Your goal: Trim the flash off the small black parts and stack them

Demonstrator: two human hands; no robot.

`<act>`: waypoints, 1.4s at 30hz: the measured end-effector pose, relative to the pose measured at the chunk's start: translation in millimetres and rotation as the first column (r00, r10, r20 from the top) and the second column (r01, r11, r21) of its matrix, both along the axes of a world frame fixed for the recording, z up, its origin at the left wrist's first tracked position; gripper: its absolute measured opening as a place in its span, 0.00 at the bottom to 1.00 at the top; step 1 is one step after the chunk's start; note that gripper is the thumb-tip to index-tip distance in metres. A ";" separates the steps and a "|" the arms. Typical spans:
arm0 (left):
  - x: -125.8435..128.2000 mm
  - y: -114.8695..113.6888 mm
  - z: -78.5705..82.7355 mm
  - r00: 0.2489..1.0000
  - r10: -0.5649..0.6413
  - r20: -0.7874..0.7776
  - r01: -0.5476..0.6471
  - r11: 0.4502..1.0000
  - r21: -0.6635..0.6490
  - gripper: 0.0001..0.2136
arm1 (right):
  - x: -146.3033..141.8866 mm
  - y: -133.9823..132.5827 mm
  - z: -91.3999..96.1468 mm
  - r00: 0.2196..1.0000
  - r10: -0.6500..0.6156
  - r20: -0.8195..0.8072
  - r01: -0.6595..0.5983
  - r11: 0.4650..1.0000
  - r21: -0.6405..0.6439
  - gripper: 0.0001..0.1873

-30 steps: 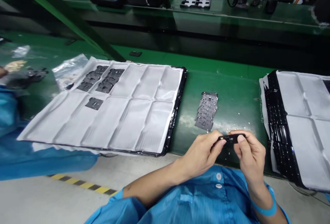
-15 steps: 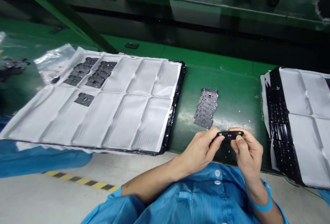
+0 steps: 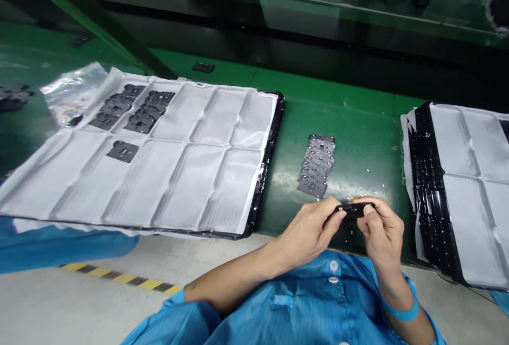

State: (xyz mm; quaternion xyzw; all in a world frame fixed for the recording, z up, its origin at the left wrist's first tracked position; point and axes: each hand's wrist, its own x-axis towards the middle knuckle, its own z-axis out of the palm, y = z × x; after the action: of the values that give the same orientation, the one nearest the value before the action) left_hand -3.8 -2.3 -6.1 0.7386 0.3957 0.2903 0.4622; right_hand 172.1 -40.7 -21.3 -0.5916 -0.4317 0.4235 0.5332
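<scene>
Left hand (image 3: 307,232) and right hand (image 3: 384,232) pinch opposite ends of thin black component (image 3: 355,210), lower right of frame. Since half a second ago: component rolled slightly, grip unchanged; handling seemingly unfinished.

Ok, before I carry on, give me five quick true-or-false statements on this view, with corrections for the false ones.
1. The left hand and right hand hold the same black part. True.
2. The overlapping row of dark plates lies on the left tray. False: it lies on the green bench, between the left tray and the right tray.
3. A blue band is around the right wrist. True.
4. The clear plastic bag lies beside the right tray. False: it is by the far left corner of the left tray.
5. The floor tape is striped yellow and black. True.
</scene>
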 end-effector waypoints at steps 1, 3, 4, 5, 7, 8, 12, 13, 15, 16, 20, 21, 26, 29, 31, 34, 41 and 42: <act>0.0 -0.1 -0.3 1.000 -0.003 0.001 0.003 1.000 -0.002 0.11 | 0.0 0.2 0.2 1.000 -0.001 0.002 0.001 1.000 0.000 0.16; 0.0 0.0 -1.0 1.000 -0.005 0.007 0.005 1.000 -0.006 0.11 | 0.1 0.2 0.5 1.000 -0.005 0.011 0.005 1.000 0.004 0.16; 0.0 0.3 -1.2 1.000 -0.005 0.010 0.006 1.000 -0.008 0.11 | 0.2 0.1 0.3 1.000 -0.006 0.015 0.006 1.000 0.005 0.16; 0.1 0.6 -1.3 1.000 -0.005 0.015 0.006 1.000 -0.010 0.11 | 0.3 -0.2 -0.3 1.000 -0.006 0.017 0.006 1.000 0.005 0.15; 0.4 1.4 -1.1 1.000 -0.006 0.018 0.006 1.000 -0.019 0.11 | 0.4 -1.0 -2.8 1.000 -0.002 0.010 0.002 1.000 0.007 0.14; 0.5 1.9 -0.7 1.000 -0.005 0.019 0.006 1.000 -0.022 0.11 | 0.4 -1.5 -4.6 1.000 0.002 0.001 -0.002 1.000 0.008 0.13; 0.5 3.6 0.1 1.000 0.001 0.022 0.000 1.000 -0.031 0.11 | 3.2 -3.9 -11.9 0.999 0.031 -0.042 -0.030 0.999 0.027 0.12; 0.4 3.9 -0.2 1.000 0.001 0.023 0.000 0.999 -0.033 0.11 | 5.2 -4.4 -12.7 0.997 0.053 -0.052 -0.052 0.998 0.037 0.13; 0.2 4.6 -1.1 1.000 0.004 0.024 -0.003 0.999 -0.041 0.12 | 11.1 -4.8 -12.5 0.992 0.118 -0.055 -0.115 0.992 0.048 0.16; 0.2 4.9 -1.7 1.000 0.006 0.023 -0.005 0.999 -0.045 0.12 | 14.7 -4.6 -11.4 0.989 0.144 -0.042 -0.141 0.989 0.053 0.17; 1.5 6.8 -3.1 1.000 0.004 0.019 -0.003 0.997 -0.079 0.12 | 26.1 -2.5 -3.6 0.982 0.130 0.134 -0.140 0.987 0.074 0.19; 1.9 7.4 -3.0 1.000 0.002 0.021 0.000 0.996 -0.088 0.12 | 26.7 -2.0 -1.4 0.972 0.115 0.203 -0.133 0.988 0.074 0.18; 3.1 10.0 -1.3 0.997 -0.016 0.077 0.025 0.992 -0.122 0.13 | 18.3 -2.8 7.5 0.875 0.120 0.468 -0.175 0.982 0.075 0.14; 3.4 10.7 -2.3 0.993 0.008 0.118 0.007 0.991 -0.130 0.14 | 13.2 -4.8 11.0 0.858 0.127 0.497 -0.207 0.972 0.108 0.19; 4.3 10.9 -4.1 0.991 0.028 0.130 -0.010 0.990 -0.138 0.15 | 11.7 -5.7 11.9 0.853 0.140 0.502 -0.233 0.964 0.126 0.19; 6.5 11.4 -7.7 0.990 0.067 0.125 -0.048 0.988 -0.149 0.16 | 10.4 -6.1 11.1 0.853 0.156 0.499 -0.261 0.954 0.149 0.17; 10.7 12.0 -17.4 0.982 0.115 0.151 -0.095 0.987 -0.132 0.16 | 7.3 -6.3 6.5 0.854 0.164 0.494 -0.275 0.948 0.161 0.18; 11.0 11.7 -18.2 0.983 0.117 0.145 -0.098 0.987 -0.130 0.16 | 7.3 -6.6 5.9 0.855 0.162 0.492 -0.271 0.949 0.159 0.18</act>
State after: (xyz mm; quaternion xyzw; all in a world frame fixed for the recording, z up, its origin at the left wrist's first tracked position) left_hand 7.1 9.3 -24.3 0.6622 0.4157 0.3457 0.5189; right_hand 179.4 -47.4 -15.4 -0.5606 -0.6576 0.2728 0.4230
